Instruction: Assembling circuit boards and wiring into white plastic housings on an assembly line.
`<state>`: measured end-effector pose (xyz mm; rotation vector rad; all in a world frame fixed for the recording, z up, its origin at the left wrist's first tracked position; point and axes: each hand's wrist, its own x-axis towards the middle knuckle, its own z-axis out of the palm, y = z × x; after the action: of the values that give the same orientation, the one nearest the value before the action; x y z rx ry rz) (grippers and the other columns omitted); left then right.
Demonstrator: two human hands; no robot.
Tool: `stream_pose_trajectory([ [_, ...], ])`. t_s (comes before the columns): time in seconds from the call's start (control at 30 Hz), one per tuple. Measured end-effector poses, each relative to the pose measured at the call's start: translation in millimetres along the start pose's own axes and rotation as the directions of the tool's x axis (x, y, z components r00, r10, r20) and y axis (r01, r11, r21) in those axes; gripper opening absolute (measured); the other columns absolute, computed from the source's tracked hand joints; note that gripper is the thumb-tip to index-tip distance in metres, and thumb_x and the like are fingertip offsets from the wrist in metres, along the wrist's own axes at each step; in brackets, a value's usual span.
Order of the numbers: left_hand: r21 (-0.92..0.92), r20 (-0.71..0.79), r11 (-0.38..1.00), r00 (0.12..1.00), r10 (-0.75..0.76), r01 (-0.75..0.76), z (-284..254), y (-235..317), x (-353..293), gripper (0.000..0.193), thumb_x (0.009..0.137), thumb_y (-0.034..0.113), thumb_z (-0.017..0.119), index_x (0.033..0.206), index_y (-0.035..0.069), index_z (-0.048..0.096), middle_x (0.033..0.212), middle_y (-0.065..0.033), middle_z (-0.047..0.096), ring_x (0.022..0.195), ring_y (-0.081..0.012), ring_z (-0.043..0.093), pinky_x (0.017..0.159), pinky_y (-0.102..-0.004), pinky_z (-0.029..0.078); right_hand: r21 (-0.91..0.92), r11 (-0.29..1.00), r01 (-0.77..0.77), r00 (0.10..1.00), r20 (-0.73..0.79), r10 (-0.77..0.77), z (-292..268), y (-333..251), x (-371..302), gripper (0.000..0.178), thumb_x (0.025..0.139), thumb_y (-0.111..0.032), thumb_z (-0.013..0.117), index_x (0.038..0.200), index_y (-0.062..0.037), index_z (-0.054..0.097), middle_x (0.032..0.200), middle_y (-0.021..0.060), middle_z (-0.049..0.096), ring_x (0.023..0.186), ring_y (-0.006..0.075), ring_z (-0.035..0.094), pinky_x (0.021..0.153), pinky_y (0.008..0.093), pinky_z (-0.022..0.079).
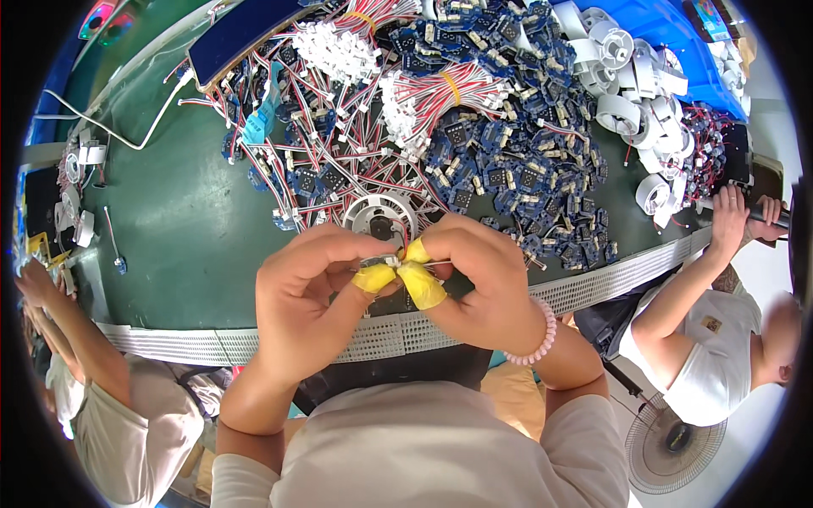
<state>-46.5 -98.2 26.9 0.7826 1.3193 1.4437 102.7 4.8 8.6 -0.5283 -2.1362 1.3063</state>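
Note:
My left hand [309, 284] and my right hand [478, 275] meet in front of my chest at the near table edge, fingers closed in a pinch. Yellow coverings wrap both thumbs and the right index fingertip. Between the fingertips is a small white wire connector [394, 262], pressed against what looks like a small circuit board, mostly hidden by the left fingers. Right thumb and index finger grip the connector with its thin wires. Just beyond the fingertips lies a white round fan housing [360, 212] with a dark motor in its middle, partly covered by my hands.
Blue circuit boards [525, 161] lie heaped beyond my right hand. Red, white and black cable bundles [445, 93] lie farther back. White fan housings [644, 118] pile up at right near a blue bin [669, 42]. A loose cable [110, 233] lies left. Co-workers sit on both sides.

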Motion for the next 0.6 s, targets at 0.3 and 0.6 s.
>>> stream_pose_trajectory([
  [0.3,0.055,0.034,0.997,0.998,-0.058,0.056,-5.0,8.5,-7.1,0.027,0.072,-0.021,0.053,0.092,-0.006,0.065,0.087,-0.0117,0.056,0.076,-0.0181,0.061,0.068,-0.0257,0.054,0.040,0.982,0.187,0.982,0.019,-0.188,-3.2,2.8,5.4,0.016,0.067,-0.004,0.066,0.082,-0.0069,0.059,0.068,0.0052,0.053,0.057,0.0256,0.054,0.050,0.0351,0.042],
  [0.6,0.212,0.076,0.972,0.993,0.090,-0.104,0.3,30.1,-26.0,0.020,0.070,-0.014,0.060,0.082,-0.001,0.069,0.071,-0.0093,0.057,0.061,-0.0167,0.063,0.054,-0.0212,0.049,0.467,0.877,-0.114,0.962,0.272,-0.019,-14.1,-11.2,6.4,0.007,0.075,-0.007,0.068,0.080,-0.0043,0.064,0.075,0.0074,0.064,0.064,0.0244,0.062,0.055,0.0300,0.048],
])
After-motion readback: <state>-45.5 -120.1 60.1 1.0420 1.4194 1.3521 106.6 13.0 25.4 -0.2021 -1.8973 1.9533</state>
